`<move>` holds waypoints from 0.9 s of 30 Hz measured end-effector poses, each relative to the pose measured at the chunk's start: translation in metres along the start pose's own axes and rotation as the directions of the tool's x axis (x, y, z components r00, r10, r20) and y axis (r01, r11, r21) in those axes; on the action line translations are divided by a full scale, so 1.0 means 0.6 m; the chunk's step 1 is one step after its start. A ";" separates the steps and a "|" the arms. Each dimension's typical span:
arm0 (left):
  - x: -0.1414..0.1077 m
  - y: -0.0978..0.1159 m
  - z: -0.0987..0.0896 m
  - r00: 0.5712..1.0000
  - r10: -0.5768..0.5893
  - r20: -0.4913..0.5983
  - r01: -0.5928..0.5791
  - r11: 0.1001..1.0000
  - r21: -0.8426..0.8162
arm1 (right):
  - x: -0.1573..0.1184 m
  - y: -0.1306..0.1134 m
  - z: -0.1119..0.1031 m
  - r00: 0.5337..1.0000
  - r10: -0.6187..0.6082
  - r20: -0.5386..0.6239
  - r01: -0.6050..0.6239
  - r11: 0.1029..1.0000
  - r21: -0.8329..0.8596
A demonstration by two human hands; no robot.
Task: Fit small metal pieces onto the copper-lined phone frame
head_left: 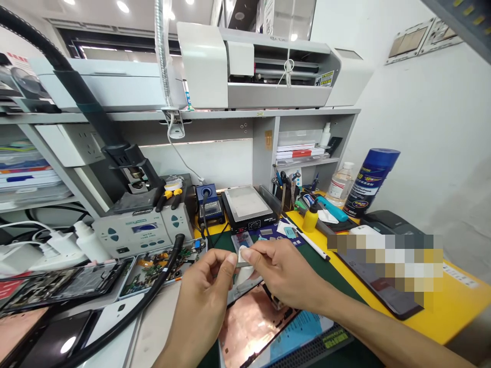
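In the head view, the landmark is the black unit with a pale flat top (247, 204). In front of it, on the wearer's side, both hands meet over the work. The left hand (207, 291) pinches one end of a small pale piece (243, 264) between thumb and forefinger; the right hand (282, 268) grips the other end with thumb and bent fingers (the fingers cover much of it, so its full shape cannot be told). That piece is raised above the bench, nearer the wearer than the black unit. Below the hands, further in front of the unit, lies a copper-coloured sheet (247, 327), partly hidden by the right hand.

Just left of the unit stands a blue soldering station (209, 207); further left comes a grey control box (143, 235) with yellow-handled cutters (169, 197) on top. In front and to the left of the unit is a tray of circuit boards (153, 276), crossed by a black hose (159, 289). To the unit's right are a yellow bottle (310, 220) and, further off, a tall blue-capped can (370, 181). A white pen-like stick (309, 240) lies in front and to the right of the unit.
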State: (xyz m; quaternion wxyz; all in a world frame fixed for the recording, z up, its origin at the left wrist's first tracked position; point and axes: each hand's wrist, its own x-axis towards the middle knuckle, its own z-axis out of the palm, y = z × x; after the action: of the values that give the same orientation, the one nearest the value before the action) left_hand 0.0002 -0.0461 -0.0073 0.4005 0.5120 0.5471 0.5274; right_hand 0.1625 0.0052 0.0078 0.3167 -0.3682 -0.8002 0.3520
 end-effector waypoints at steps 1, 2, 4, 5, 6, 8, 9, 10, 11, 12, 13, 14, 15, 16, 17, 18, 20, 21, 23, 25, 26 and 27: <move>0.000 0.000 0.001 1.000 -0.003 -0.005 0.003 1.000 -0.004 | 0.000 0.001 0.001 1.000 -0.010 -0.007 0.010 1.000 -0.015; 0.000 0.000 0.001 1.000 -0.005 -0.011 0.005 1.000 -0.004 | 0.001 0.002 0.002 1.000 -0.019 -0.012 0.019 0.999 -0.029; -0.001 0.000 0.002 1.000 -0.006 -0.020 0.006 1.000 0.005 | 0.001 0.004 0.004 0.999 -0.036 -0.024 0.035 0.998 -0.048; -0.001 0.001 0.003 1.000 -0.005 -0.024 0.005 1.000 0.007 | 0.001 0.004 0.005 0.999 -0.040 -0.033 0.038 0.998 -0.051; -0.002 0.001 0.003 1.000 -0.004 -0.026 0.004 1.000 0.005 | 0.001 0.005 0.006 0.998 -0.039 -0.044 0.037 0.998 -0.050; -0.003 0.001 0.005 1.000 -0.001 -0.028 0.000 1.000 -0.009 | 0.001 0.006 0.009 0.997 -0.023 -0.070 0.021 0.999 -0.027; -0.003 0.001 0.006 1.000 -0.001 -0.030 0.000 1.000 -0.018 | 0.001 0.006 0.010 0.996 -0.009 -0.086 0.008 1.000 -0.008; -0.004 0.001 0.007 1.000 -0.003 -0.029 0.002 1.000 -0.027 | 0.001 0.005 0.010 0.995 0.009 -0.101 -0.007 1.000 0.018; -0.004 0.000 0.009 1.000 -0.006 -0.030 0.005 0.999 -0.033 | 0.002 0.005 0.011 0.993 0.028 -0.111 -0.022 0.998 0.055; -0.005 0.000 0.010 1.000 -0.010 -0.028 0.009 0.999 -0.037 | 0.003 0.004 0.011 0.993 0.050 -0.111 -0.038 0.994 0.103; -0.005 0.000 0.011 1.000 -0.013 -0.028 0.012 0.999 -0.042 | 0.005 0.004 0.011 0.993 0.073 -0.098 -0.056 0.986 0.160; -0.005 -0.001 0.011 1.000 -0.017 -0.026 0.016 0.999 -0.049 | 0.006 0.003 0.010 0.993 0.098 -0.071 -0.080 0.972 0.222; -0.005 -0.001 0.011 0.999 -0.022 -0.025 0.021 0.998 -0.055 | 0.008 0.002 0.008 0.992 0.124 -0.034 -0.109 0.952 0.285; -0.005 -0.001 0.011 0.999 -0.029 -0.025 0.028 0.998 -0.064 | 0.010 0.002 0.005 0.989 0.146 0.005 -0.139 0.931 0.339; -0.004 -0.002 0.011 0.999 -0.039 -0.023 0.038 0.996 -0.076 | 0.012 0.001 0.002 0.986 0.161 0.034 -0.162 0.911 0.380; -0.004 -0.003 0.010 0.998 -0.052 -0.018 0.050 0.995 -0.086 | 0.013 0.001 -0.001 0.984 0.170 0.051 -0.176 0.896 0.408; -0.002 -0.004 0.008 0.997 -0.078 -0.009 0.077 0.992 -0.099 | 0.015 0.000 -0.009 0.985 0.167 0.053 -0.173 0.881 0.440; -0.001 -0.006 0.008 0.996 -0.088 -0.005 0.087 0.991 -0.106 | 0.015 -0.001 -0.013 0.986 0.160 0.047 -0.164 0.879 0.449; 0.000 -0.008 0.007 0.995 -0.102 0.000 0.101 0.988 -0.118 | 0.013 -0.002 -0.020 0.987 0.154 0.042 -0.156 0.881 0.447; 0.001 -0.009 0.008 0.994 -0.107 0.003 0.107 0.986 -0.127 | 0.011 -0.003 -0.024 0.986 0.157 0.051 -0.163 0.889 0.427; 0.001 -0.009 0.009 0.994 -0.106 0.004 0.106 0.986 -0.128 | 0.010 -0.004 -0.025 0.985 0.160 0.061 -0.170 0.894 0.414; 0.001 -0.008 0.009 0.995 -0.103 0.002 0.102 0.987 -0.127 | 0.010 -0.004 -0.025 0.984 0.161 0.075 -0.177 0.898 0.403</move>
State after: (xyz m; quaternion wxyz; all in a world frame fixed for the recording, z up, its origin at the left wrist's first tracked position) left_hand 0.0049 -0.0445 -0.0127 0.4576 0.4555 0.5389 0.5410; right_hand 0.1704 0.0139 0.0193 0.3389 -0.3551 -0.6802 0.5444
